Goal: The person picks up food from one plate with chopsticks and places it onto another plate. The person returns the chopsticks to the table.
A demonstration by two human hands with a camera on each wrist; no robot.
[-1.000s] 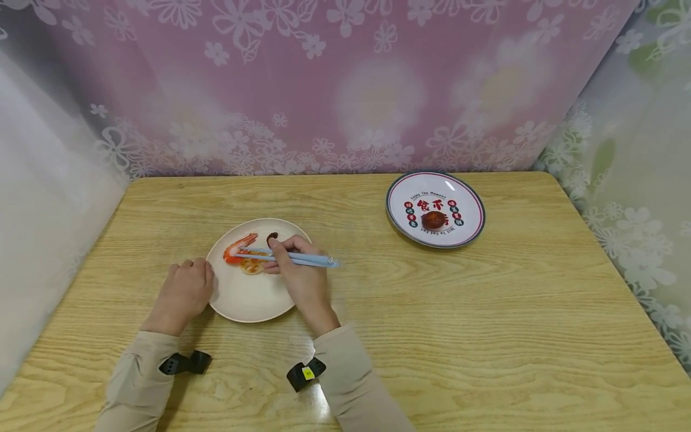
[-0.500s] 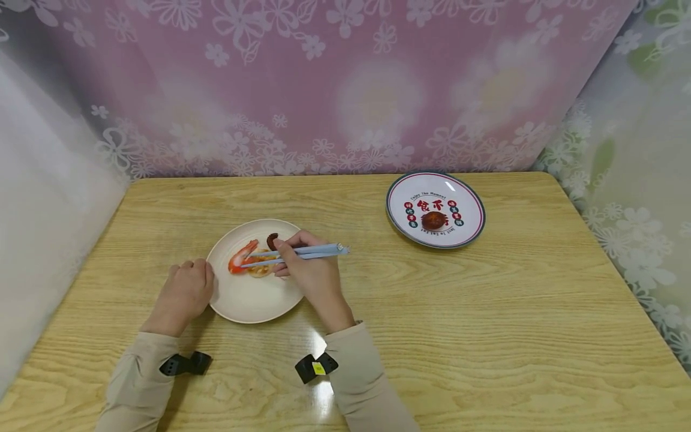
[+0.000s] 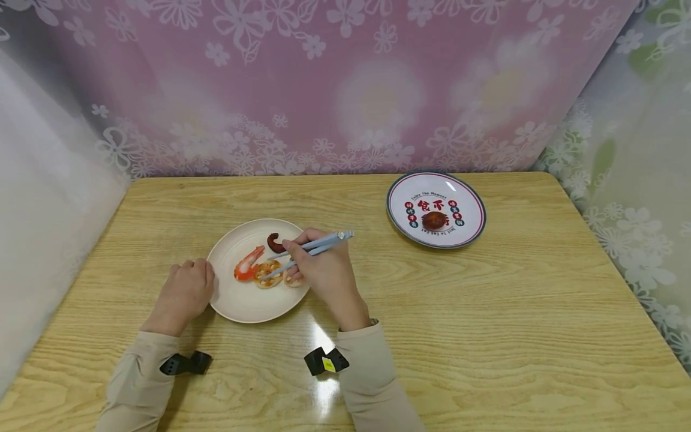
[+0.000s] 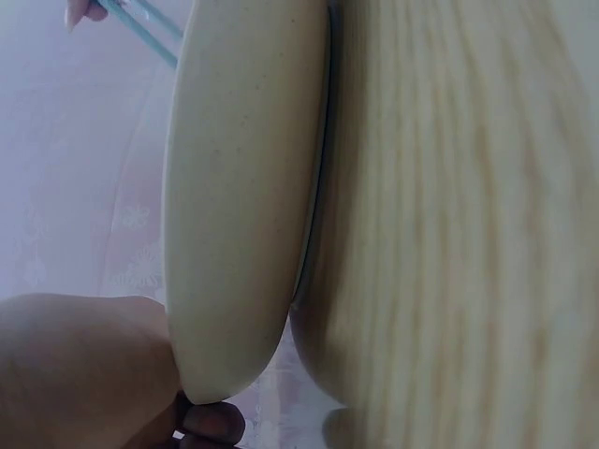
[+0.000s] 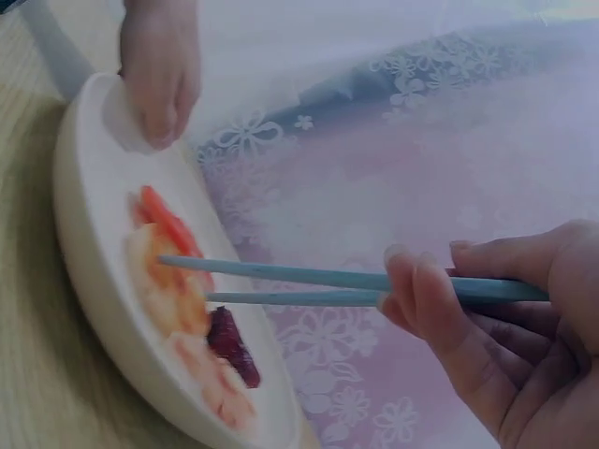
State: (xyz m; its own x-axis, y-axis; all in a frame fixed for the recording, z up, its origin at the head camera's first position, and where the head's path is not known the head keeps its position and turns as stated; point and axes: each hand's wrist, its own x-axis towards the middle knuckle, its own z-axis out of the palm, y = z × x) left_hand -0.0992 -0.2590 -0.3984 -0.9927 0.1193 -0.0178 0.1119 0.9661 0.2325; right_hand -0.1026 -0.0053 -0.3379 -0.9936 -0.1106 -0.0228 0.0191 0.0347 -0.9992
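My left hand (image 3: pixel 186 288) grips the left rim of a cream plate (image 3: pixel 245 305); in the left wrist view the thumb lies over the rim and fingertips (image 4: pixel 213 421) show beneath it. My right hand (image 3: pixel 330 273) holds a pair of light blue chopsticks (image 3: pixel 321 243), their tips spread apart over the plate. A lotus root slice (image 3: pixel 274 281) lies under the tips; contact is not certain. Left of it is a red-orange shrimp (image 3: pixel 248 267), and behind it a dark reddish curled piece (image 3: pixel 274 243). A second pale slice (image 3: pixel 293 281) is partly hidden by my right fingers.
On the wooden table (image 3: pixel 464 324), a white plate (image 3: pixel 396 204) with a dark rim and printed characters stands at the back right. A brown mushroom cap (image 3: pixel 434 221) sits on it. A pink floral curtain (image 3: pixel 324 90) hangs behind the table's far edge.
My right hand has drawn back to the right, and the chopstick tips have left the shrimp and spread. The shrimp and lotus root slice have shifted right. The left hand stays put.
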